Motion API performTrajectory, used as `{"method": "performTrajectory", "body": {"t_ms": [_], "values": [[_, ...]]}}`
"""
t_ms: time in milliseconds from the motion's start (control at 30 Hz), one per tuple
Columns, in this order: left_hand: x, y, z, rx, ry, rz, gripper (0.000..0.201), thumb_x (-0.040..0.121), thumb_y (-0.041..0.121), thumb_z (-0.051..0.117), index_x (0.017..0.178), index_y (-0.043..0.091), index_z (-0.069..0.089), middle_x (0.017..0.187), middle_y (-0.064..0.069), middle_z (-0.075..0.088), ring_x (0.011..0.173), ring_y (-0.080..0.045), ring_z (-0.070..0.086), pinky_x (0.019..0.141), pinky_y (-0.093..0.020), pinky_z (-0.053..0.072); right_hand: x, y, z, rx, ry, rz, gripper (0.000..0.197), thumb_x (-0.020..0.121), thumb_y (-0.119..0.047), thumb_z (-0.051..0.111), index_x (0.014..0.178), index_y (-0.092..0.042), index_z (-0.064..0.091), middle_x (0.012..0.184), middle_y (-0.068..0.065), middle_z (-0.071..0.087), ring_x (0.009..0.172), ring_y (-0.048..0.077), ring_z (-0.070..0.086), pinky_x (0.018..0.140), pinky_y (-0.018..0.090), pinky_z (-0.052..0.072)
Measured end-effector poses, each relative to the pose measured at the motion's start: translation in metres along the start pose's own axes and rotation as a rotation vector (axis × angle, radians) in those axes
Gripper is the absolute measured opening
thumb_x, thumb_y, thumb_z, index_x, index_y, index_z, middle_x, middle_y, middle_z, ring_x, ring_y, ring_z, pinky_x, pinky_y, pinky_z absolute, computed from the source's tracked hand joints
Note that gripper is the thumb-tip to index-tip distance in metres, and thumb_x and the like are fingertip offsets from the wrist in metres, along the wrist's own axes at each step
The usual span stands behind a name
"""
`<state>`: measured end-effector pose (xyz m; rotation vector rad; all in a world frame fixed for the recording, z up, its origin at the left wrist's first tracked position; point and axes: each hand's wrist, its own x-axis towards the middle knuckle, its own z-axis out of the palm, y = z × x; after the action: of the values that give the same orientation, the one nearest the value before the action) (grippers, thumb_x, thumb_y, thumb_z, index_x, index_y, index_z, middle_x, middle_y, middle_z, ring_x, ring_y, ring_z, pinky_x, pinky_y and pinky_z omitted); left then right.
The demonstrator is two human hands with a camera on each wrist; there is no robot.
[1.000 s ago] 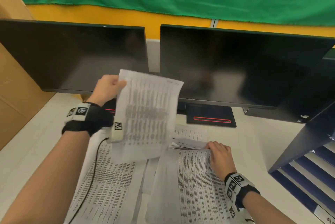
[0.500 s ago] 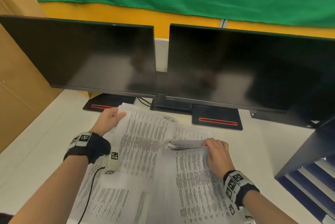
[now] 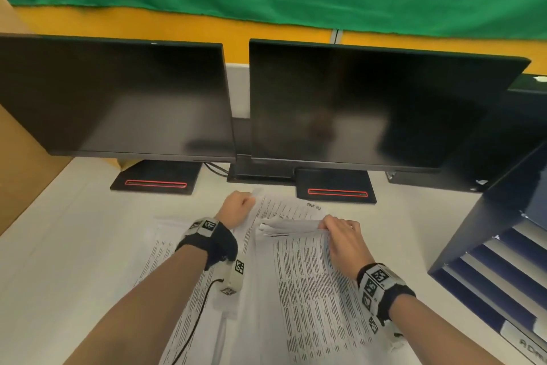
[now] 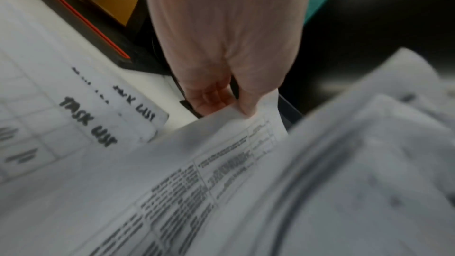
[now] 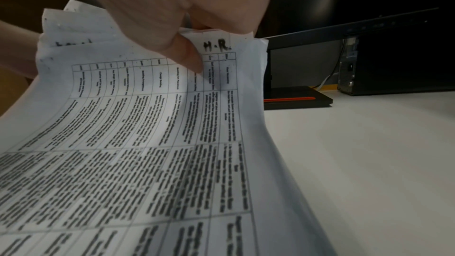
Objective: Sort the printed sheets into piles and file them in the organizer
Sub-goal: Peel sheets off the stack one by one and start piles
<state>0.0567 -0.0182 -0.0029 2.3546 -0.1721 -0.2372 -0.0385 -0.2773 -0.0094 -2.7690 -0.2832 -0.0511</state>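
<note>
White printed sheets covered in black table text point(image 3: 310, 290) lie spread over the pale tabletop point(image 3: 74, 246) in front of the person, in at least two overlapping heaps. The left hand point(image 3: 236, 208) pinches the far corner of a single white sheet point(image 4: 221, 143) between thumb and fingers, low over a left-side pile whose top pages carry handwritten "TASK LIST" labels point(image 4: 88, 124). The right hand point(image 3: 340, 234) has its fingers and thumb clamped on the raised far edge of a thicker stack, its top page hand-marked "H.R." point(image 5: 216, 46). Behind stand two dark monitors point(image 3: 355, 104) on black bases with red stripes. The dark blue tiered organizer point(image 3: 503, 261) sits at the right, well apart from the papers. Judging by this, sorting is only partway done, and all the filing appears to remain.
</note>
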Motion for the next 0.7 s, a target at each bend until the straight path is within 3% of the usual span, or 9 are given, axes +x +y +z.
{"method": "performTrajectory", "body": {"t_ms": [67, 133, 233, 367, 433, 500, 567, 633, 700], "values": [[-0.003, 0.000, 0.009, 0.004, 0.056, -0.020, 0.030, 0.095, 0.014, 0.045, 0.070, 0.002, 0.058, 0.067, -0.010, 0.050, 0.065, -0.021, 0.044, 0.060, -0.029, 0.033, -0.002, -0.002, -0.001, 0.013, -0.015, 0.012, 0.028, 0.084, -0.006, 0.050, 0.088, -0.031, 0.037, 0.087, -0.013, 0.055, 0.084, 0.010, 0.050, 0.093, 0.029, 0.029], [-0.004, 0.002, 0.013, 0.014, 0.123, 0.009, 0.021, 0.094, 0.014, 0.047, 0.080, 0.010, 0.062, 0.072, -0.007, 0.057, 0.067, -0.020, 0.050, 0.064, -0.029, 0.040, -0.003, -0.003, -0.002, 0.025, -0.008, 0.016, 0.028, 0.085, -0.006, 0.049, 0.091, -0.030, 0.038, 0.088, -0.012, 0.057, 0.084, 0.010, 0.050, 0.094, 0.029, 0.029], [-0.007, 0.004, 0.013, -0.014, 0.163, 0.012, 0.016, 0.094, 0.015, 0.049, 0.108, 0.023, 0.050, 0.078, -0.002, 0.062, 0.069, -0.017, 0.058, 0.068, -0.029, 0.051, -0.009, -0.006, -0.004, 0.087, 0.040, 0.053, 0.029, 0.086, -0.001, 0.046, 0.103, -0.023, 0.041, 0.090, -0.006, 0.061, 0.081, 0.012, 0.046, 0.090, 0.025, 0.030], [-0.014, 0.001, 0.012, 0.049, 0.142, 0.060, 0.005, 0.097, 0.020, 0.043, 0.102, 0.020, 0.041, 0.086, -0.003, 0.067, 0.067, -0.016, 0.061, 0.058, -0.025, 0.051, -0.015, -0.009, -0.004, 0.163, 0.050, 0.111, 0.040, 0.088, -0.001, 0.045, 0.121, -0.022, 0.040, 0.088, -0.001, 0.063, 0.079, 0.011, 0.042, 0.088, 0.025, 0.032], [-0.020, 0.000, 0.010, 0.120, 0.136, 0.136, 0.003, 0.098, 0.020, 0.041, 0.096, 0.019, 0.043, 0.091, -0.007, 0.068, 0.071, -0.020, 0.063, 0.058, -0.027, 0.051, -0.016, -0.006, 0.001, 0.124, 0.060, 0.064, 0.031, 0.087, -0.002, 0.048, 0.112, -0.022, 0.049, 0.086, -0.006, 0.061, 0.079, 0.012, 0.048, 0.090, 0.029, 0.034], [-0.024, -0.006, 0.012, 0.144, 0.122, 0.208, 0.005, 0.097, 0.016, 0.045, 0.094, 0.016, 0.048, 0.113, -0.008, 0.063, 0.097, -0.021, 0.062, 0.074, -0.023, 0.055, -0.016, 0.000, 0.007, 0.058, 0.081, 0.027, 0.022, 0.084, -0.003, 0.051, 0.095, -0.022, 0.056, 0.084, -0.008, 0.060, 0.079, 0.014, 0.055, 0.087, 0.033, 0.037], [-0.028, -0.011, 0.014, 0.204, 0.142, 0.264, 0.005, 0.094, 0.014, 0.052, 0.093, 0.019, 0.054, 0.140, -0.005, 0.043, 0.128, -0.022, 0.040, 0.101, -0.022, 0.037, -0.016, 0.002, 0.010, 0.037, 0.082, 0.037, 0.020, 0.084, -0.003, 0.051, 0.089, -0.022, 0.057, 0.084, -0.009, 0.059, 0.081, 0.014, 0.056, 0.085, 0.031, 0.034], [-0.030, -0.016, 0.017, 0.288, 0.207, 0.302, 0.007, 0.091, 0.017, 0.057, 0.092, 0.024, 0.056, 0.148, -0.002, 0.030, 0.136, -0.023, 0.024, 0.109, -0.029, 0.019, -0.016, 0.004, 0.012, 0.033, 0.081, 0.039, 0.020, 0.084, -0.004, 0.051, 0.089, -0.022, 0.057, 0.085, -0.009, 0.058, 0.082, 0.013, 0.055, 0.085, 0.029, 0.030], [-0.034, -0.015, 0.020, 0.306, 0.230, 0.311, 0.007, 0.093, 0.018, 0.052, 0.094, 0.025, 0.053, 0.144, -0.001, 0.035, 0.133, -0.022, 0.030, 0.109, -0.031, 0.023, -0.015, 0.005, 0.013, 0.027, 0.079, 0.039, 0.019, 0.084, -0.005, 0.050, 0.090, -0.023, 0.056, 0.085, -0.010, 0.057, 0.083, 0.012, 0.054, 0.086, 0.029, 0.030]]}}
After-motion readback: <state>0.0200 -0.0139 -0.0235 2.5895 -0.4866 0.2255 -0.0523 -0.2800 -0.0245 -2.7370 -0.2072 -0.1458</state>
